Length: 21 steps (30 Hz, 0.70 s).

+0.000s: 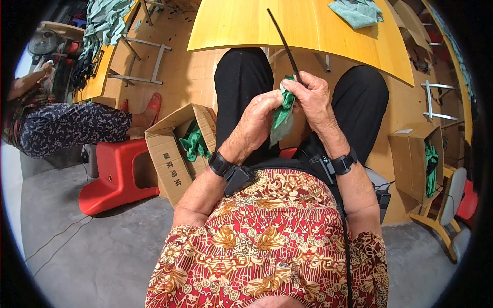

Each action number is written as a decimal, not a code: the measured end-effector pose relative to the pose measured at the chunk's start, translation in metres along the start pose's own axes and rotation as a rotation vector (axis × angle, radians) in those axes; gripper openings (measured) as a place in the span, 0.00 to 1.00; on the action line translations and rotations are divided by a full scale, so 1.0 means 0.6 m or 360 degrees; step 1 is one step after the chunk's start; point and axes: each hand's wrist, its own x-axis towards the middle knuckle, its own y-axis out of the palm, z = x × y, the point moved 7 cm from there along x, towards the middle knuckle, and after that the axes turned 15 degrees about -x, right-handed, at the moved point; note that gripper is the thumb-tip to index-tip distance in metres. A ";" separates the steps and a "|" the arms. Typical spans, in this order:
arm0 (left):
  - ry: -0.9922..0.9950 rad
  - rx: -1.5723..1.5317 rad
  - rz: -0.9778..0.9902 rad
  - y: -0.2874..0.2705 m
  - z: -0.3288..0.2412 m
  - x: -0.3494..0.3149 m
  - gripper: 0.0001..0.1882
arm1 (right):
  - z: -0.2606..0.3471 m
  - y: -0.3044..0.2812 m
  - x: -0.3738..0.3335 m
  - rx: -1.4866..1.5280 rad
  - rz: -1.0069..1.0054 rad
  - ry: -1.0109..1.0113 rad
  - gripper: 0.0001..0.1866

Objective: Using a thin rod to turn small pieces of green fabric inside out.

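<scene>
A small piece of bright green cloth (281, 117), paler at its lower end, is bunched between my two hands above my lap. My left hand (261, 114) is closed, pinching the cloth from the left side. My right hand (314, 98) grips the cloth's upper part with thumb and fingers. A long thin black rod (282, 38) rises from my right fingers, leaning up and left over the table's near edge. Its lower end is hidden by the fingers and cloth, so I cannot tell whether it runs inside the fabric.
Ahead stands a yellow table (246, 25) with folded pale green cloth (357, 13). Cardboard boxes at left (172, 172) and right (405, 161) hold green cloth. A red stool (110, 179) is at left, near another seated person (72, 126). A chair (449, 210) stands at right.
</scene>
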 end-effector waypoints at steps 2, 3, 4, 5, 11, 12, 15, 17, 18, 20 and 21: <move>0.0039 0.0024 0.0122 0.004 -0.004 -0.003 0.16 | 0.006 0.006 -0.001 0.0000 0.0018 0.0019 0.13; 0.0041 0.0025 0.0123 0.001 -0.002 -0.002 0.16 | 0.008 0.008 -0.002 -0.0001 0.0018 0.0045 0.13; 0.0060 -0.0026 0.0084 -0.005 -0.002 0.000 0.16 | 0.014 0.009 -0.004 -0.0001 0.0018 0.0041 0.13; 0.0079 -0.0077 0.0046 -0.009 -0.004 0.001 0.16 | 0.016 0.011 -0.007 0.0127 0.0029 0.0081 0.11; 0.0149 -0.0548 -0.0172 -0.036 -0.051 0.001 0.12 | 0.062 -0.021 -0.029 -0.0108 0.0052 -0.0024 0.08; 0.0161 -0.0603 -0.0148 -0.041 -0.060 -0.001 0.12 | 0.081 -0.029 -0.039 -0.0325 0.0052 -0.0148 0.10; 0.0119 -0.0894 -0.0017 -0.045 -0.075 -0.007 0.13 | 0.124 -0.052 -0.065 -0.0448 0.0084 -0.0331 0.12; 0.0106 -0.0977 0.0162 -0.031 -0.089 -0.009 0.13 | 0.129 -0.067 -0.082 -0.0604 0.0057 -0.0447 0.12; 0.0120 -0.1024 0.0353 -0.022 -0.097 -0.009 0.12 | 0.135 -0.073 -0.093 -0.0768 0.0023 -0.0550 0.11; 0.0125 -0.0994 0.0272 -0.031 -0.100 -0.012 0.12 | 0.132 -0.077 -0.108 -0.0769 0.0049 -0.0538 0.11; 0.0114 -0.0968 0.0193 -0.027 -0.102 -0.012 0.12 | 0.126 -0.080 -0.114 -0.0827 0.0038 -0.0550 0.11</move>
